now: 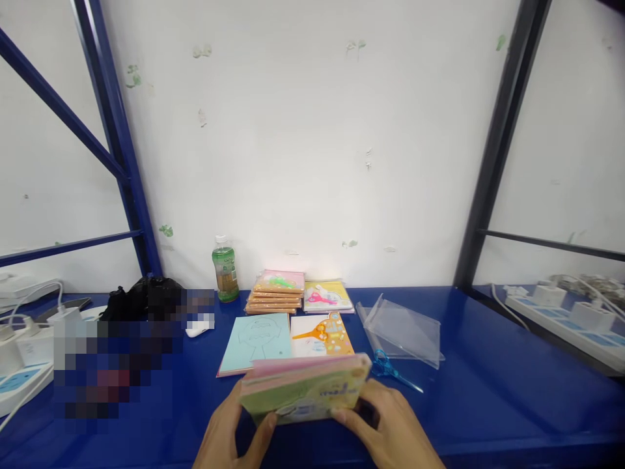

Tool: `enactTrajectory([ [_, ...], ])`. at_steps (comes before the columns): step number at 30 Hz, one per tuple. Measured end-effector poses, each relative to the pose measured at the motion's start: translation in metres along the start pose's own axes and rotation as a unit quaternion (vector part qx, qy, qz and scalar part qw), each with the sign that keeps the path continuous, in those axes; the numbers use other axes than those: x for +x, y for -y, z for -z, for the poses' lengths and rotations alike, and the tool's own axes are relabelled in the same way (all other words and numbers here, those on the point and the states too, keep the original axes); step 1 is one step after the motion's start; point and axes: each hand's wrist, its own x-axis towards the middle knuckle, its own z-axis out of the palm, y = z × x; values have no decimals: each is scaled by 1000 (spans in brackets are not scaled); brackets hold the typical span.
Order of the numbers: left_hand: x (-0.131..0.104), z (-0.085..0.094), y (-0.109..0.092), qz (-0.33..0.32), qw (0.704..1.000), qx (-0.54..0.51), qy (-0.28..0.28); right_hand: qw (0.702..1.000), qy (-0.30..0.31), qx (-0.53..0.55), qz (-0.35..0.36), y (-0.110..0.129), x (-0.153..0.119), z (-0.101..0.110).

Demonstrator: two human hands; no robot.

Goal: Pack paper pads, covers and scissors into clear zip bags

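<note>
Near the table's front edge, a thick stack of craft paper sheets (307, 394) with a printed green cover and pink edges is tilted up between my hands. My left hand (239, 423) grips its left end, thumb on the cover. My right hand (378, 420) holds the lower right corner, also thumb in front. Just behind it lie a light blue sheet with a line drawing (258, 339) and an orange printed card (336, 332) with orange scissors pictured or lying on it; I cannot tell which. To the right are blue scissors (388, 368) and clear plastic sleeves (405, 329).
Packed craft sets with small scissors (276, 296) are piled at the back, beside another set (327, 298). A green-labelled bottle (225, 270) stands left of them. A black bag (146, 296) and power strips (24, 381) occupy the left; another power strip (571, 319) is right.
</note>
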Motion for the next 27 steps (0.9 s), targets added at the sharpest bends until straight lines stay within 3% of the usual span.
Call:
enactTrajectory([
  [5,10,-15,5,-71,993,-89,31,999,11,-1,46,-3,8,-8],
  [10,10,-21,2,5,993,-116,-33,996,13,61,69,0,18,-4],
  [15,26,-28,-32,-29,968,-245,-43,990,71,98,74,12,31,6],
  [19,42,-33,-44,17,957,-289,1,989,124,68,51,16,39,19],
  [22,46,-34,-42,54,957,-285,31,985,166,39,39,7,43,47],
  [23,45,-34,-41,60,956,-285,32,986,159,34,25,1,45,59],
  [25,44,-35,-39,67,954,-290,31,995,89,6,-33,-16,47,86],
  [27,42,-37,-40,68,952,-299,28,982,-56,-101,-150,-38,48,112],
])
